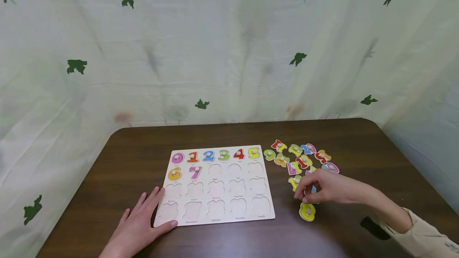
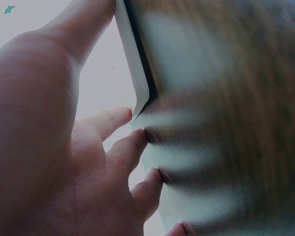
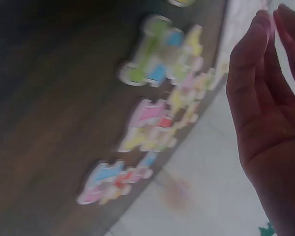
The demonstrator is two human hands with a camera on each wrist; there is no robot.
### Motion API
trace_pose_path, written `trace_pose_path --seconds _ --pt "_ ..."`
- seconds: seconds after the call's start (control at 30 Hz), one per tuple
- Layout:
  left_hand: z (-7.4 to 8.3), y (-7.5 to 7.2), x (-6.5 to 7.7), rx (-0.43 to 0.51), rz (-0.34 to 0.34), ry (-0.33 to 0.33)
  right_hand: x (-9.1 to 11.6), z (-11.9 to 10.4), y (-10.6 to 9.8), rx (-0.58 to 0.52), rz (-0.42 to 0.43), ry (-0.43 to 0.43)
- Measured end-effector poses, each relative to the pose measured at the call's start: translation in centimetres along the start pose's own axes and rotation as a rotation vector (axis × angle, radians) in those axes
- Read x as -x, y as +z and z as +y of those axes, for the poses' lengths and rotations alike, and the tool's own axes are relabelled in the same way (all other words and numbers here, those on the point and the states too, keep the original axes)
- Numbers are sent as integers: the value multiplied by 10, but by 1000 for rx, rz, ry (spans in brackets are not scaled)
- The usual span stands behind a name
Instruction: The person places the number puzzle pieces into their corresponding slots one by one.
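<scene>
A white number puzzle board [image 1: 215,219] lies on the table, with the 0 to 5 pieces in its top row. A yellow 6 [image 1: 174,174] and a pink 7 [image 1: 195,172] sit in the second row; other recesses show bare. My left hand [image 1: 138,224] rests at the board's lower left corner, thumb on its front edge and fingers spread along its left side. Bent fingers and thumb of my right hand [image 1: 328,187] hover just above a yellow 8 piece [image 1: 307,212]. In the right wrist view, nothing shows between the fingertips of that hand [image 3: 270,98].
Loose number pieces [image 1: 294,167] in several colours lie right of the board, partly hidden by the right hand. The dark wooden table [image 1: 143,146] meets a pale leaf-patterned curtain [image 1: 215,51] at the back. A black object [image 1: 374,228] shows by the right sleeve.
</scene>
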State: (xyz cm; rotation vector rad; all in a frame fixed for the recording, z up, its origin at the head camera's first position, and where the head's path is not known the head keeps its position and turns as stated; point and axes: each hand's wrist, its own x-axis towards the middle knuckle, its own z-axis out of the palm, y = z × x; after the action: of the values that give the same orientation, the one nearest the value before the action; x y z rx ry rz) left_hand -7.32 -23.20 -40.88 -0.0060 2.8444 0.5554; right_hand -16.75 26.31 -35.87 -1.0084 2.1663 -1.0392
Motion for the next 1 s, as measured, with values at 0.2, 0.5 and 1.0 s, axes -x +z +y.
trace_pose_path --seconds 0.2,0.5,1.0 --pt "0 0 0 7 -5 0 11 12 11 -3 -36 -119" --pt "0 -1 1 9 7 5 14 23 20 80 -15 -172" --pt "0 -1 0 4 4 4 18 26 27 140 94 -109"
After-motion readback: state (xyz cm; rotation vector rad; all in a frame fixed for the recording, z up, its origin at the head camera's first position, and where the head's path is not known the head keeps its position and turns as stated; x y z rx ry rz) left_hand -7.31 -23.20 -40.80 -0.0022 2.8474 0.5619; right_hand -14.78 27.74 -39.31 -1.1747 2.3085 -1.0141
